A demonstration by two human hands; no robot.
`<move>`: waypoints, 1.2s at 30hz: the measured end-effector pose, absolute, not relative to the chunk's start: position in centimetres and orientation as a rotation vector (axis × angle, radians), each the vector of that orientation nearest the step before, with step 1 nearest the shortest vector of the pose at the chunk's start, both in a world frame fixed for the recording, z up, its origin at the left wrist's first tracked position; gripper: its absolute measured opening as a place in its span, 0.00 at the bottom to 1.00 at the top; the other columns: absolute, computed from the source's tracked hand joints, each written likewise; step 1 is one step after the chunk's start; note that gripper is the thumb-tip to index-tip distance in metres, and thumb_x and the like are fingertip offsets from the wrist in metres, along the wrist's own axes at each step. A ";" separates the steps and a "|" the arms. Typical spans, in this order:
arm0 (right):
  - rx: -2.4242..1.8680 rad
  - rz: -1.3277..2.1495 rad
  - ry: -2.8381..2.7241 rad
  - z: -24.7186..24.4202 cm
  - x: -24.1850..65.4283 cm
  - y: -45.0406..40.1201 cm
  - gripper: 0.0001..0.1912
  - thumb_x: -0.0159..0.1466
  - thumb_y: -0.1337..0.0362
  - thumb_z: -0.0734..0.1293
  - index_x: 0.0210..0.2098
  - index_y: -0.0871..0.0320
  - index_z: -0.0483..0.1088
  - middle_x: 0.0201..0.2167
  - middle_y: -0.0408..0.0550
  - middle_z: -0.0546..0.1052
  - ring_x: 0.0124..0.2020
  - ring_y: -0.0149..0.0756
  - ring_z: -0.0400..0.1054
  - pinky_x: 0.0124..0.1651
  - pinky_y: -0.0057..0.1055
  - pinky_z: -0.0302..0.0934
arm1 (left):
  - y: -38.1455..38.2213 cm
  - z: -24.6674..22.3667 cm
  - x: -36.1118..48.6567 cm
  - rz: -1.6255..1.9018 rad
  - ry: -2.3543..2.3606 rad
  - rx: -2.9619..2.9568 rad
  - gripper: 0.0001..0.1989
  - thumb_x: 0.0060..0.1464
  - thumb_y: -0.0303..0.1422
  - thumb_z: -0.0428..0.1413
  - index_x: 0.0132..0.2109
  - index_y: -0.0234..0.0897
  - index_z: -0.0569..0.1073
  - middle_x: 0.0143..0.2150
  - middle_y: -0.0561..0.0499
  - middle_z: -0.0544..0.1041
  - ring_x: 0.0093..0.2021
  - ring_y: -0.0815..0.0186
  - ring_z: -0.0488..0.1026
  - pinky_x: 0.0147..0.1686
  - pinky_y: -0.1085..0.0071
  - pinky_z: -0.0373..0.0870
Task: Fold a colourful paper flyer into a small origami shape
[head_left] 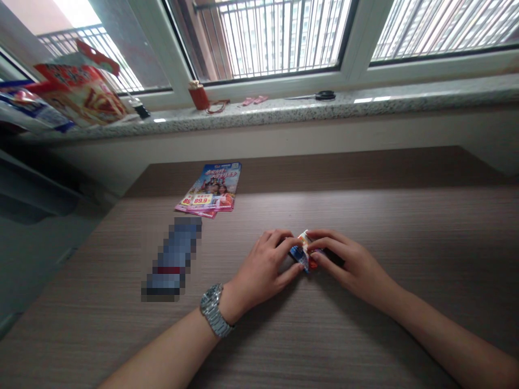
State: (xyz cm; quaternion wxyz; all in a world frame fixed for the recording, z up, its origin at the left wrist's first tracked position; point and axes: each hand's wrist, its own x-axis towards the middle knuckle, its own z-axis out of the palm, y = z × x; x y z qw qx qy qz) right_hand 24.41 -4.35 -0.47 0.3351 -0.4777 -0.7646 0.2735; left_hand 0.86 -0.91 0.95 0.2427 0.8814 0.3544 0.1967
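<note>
My left hand (270, 265) and right hand (357, 265) meet at a small piece of printed paper (305, 253), the thumb and fingertips of each clamped on it: the left on the blue side, the right on the white and red side. The piece sits directly between my two grips, low over the table (385, 216). My fingers hide much of it, so I cannot tell whether it touches the surface or how its layers lie.

It looks creased and doubled over, so I judge the step in hand to be working a fold with both hands at once. Whether I am pressing it flat or easing it apart, I cannot tell.

As I read it, the next move calls for one grip to hold steady while the other guides an edge, with light fingertip pressure; so small a piece could slip or tear if both hands pull.

To the left of my grip, well apart, lies a dark blue oblong thing (172, 259), too blurred to name. Ahead and left of my grip are the leaflets (213, 189), stacked and slightly fanned. Far beyond my grip, scissors (324, 95) rest on the windowsill (275, 111).
</note>
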 end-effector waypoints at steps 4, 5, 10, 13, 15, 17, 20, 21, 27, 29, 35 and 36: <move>-1.254 0.727 -1.975 -0.3 24.4 -4.3 0.07 0.71 0.62 0.64 0.43 0.52 0.75 0.55 0.51 0.76 0.56 0.41 0.72 0.59 0.38 0.65 | -0.8 1.0 1.0 0.533 0.941 2.411 0.18 0.64 0.37 0.59 0.58 0.45 0.69 0.60 0.48 0.71 0.60 0.56 0.66 0.62 0.56 0.63; -1.255 0.735 -1.970 -0.3 24.4 -4.3 0.06 0.71 0.62 0.64 0.42 0.52 0.74 0.54 0.51 0.76 0.56 0.41 0.72 0.58 0.38 0.65 | -0.8 1.0 1.0 0.538 0.928 2.412 0.18 0.64 0.36 0.60 0.58 0.45 0.69 0.60 0.49 0.72 0.60 0.57 0.66 0.62 0.56 0.63; -1.243 0.784 -1.977 -0.2 24.3 -4.0 0.06 0.70 0.62 0.65 0.43 0.51 0.75 0.54 0.51 0.74 0.56 0.40 0.71 0.59 0.38 0.64 | -0.7 0.9 1.1 0.544 0.899 2.428 0.18 0.63 0.35 0.61 0.58 0.45 0.68 0.61 0.50 0.73 0.61 0.58 0.67 0.63 0.57 0.62; -1.234 0.784 -1.995 -0.2 24.3 -3.9 0.07 0.69 0.61 0.66 0.45 0.50 0.75 0.55 0.51 0.73 0.57 0.41 0.70 0.60 0.38 0.62 | -0.7 0.7 1.1 0.549 0.904 2.427 0.18 0.62 0.34 0.62 0.57 0.45 0.68 0.60 0.51 0.74 0.61 0.59 0.67 0.62 0.58 0.62; -1.239 0.791 -1.992 -0.3 24.2 -3.9 0.06 0.69 0.62 0.66 0.44 0.50 0.75 0.55 0.51 0.73 0.57 0.41 0.69 0.60 0.38 0.62 | -0.7 0.6 1.1 0.555 0.904 2.427 0.18 0.62 0.34 0.62 0.57 0.45 0.69 0.60 0.51 0.74 0.61 0.59 0.67 0.62 0.58 0.62; -1.248 0.806 -1.976 -0.3 24.2 -4.0 0.06 0.69 0.61 0.66 0.42 0.51 0.75 0.55 0.51 0.73 0.56 0.41 0.69 0.60 0.38 0.62 | -0.7 0.6 1.1 0.559 0.900 2.427 0.18 0.61 0.34 0.62 0.56 0.44 0.69 0.59 0.51 0.75 0.61 0.58 0.68 0.62 0.58 0.62; -1.259 0.828 -1.955 -0.2 24.2 -4.0 0.06 0.69 0.61 0.66 0.39 0.53 0.74 0.54 0.52 0.73 0.55 0.41 0.70 0.58 0.39 0.62 | -0.6 0.6 1.1 0.569 0.897 2.423 0.17 0.61 0.35 0.62 0.55 0.44 0.70 0.59 0.51 0.75 0.60 0.58 0.68 0.61 0.58 0.62; -1.259 0.833 -1.952 -0.2 24.2 -4.0 0.06 0.69 0.61 0.66 0.38 0.54 0.74 0.54 0.53 0.73 0.55 0.41 0.69 0.58 0.39 0.62 | -0.6 0.7 1.1 0.573 0.897 2.421 0.17 0.61 0.35 0.62 0.55 0.44 0.70 0.58 0.51 0.75 0.60 0.58 0.68 0.61 0.59 0.62; -1.240 0.867 -1.997 0.0 24.4 -3.7 0.06 0.70 0.60 0.66 0.40 0.52 0.75 0.55 0.52 0.71 0.57 0.41 0.68 0.61 0.40 0.61 | -0.6 0.8 1.2 0.588 0.881 2.409 0.16 0.62 0.34 0.62 0.55 0.43 0.70 0.58 0.50 0.76 0.60 0.58 0.69 0.61 0.58 0.62; -1.234 0.868 -2.020 0.1 24.5 -3.7 0.07 0.70 0.60 0.66 0.43 0.51 0.75 0.56 0.52 0.70 0.58 0.41 0.68 0.61 0.40 0.61 | -0.6 0.8 1.2 0.592 0.877 2.406 0.16 0.62 0.34 0.62 0.55 0.44 0.70 0.58 0.50 0.76 0.60 0.57 0.69 0.61 0.58 0.63; -1.240 0.887 -1.996 0.2 24.5 -3.7 0.07 0.70 0.60 0.66 0.38 0.53 0.74 0.54 0.52 0.70 0.57 0.41 0.68 0.61 0.39 0.60 | -0.6 0.7 1.1 0.585 0.884 2.402 0.16 0.61 0.34 0.62 0.55 0.44 0.71 0.58 0.50 0.76 0.60 0.58 0.69 0.61 0.58 0.62; -1.241 0.890 -1.988 0.2 24.4 -3.7 0.07 0.70 0.60 0.66 0.36 0.54 0.74 0.54 0.52 0.71 0.57 0.41 0.68 0.61 0.39 0.61 | -0.6 0.7 1.1 0.579 0.881 2.402 0.16 0.61 0.34 0.62 0.55 0.44 0.71 0.58 0.50 0.76 0.60 0.58 0.69 0.61 0.58 0.62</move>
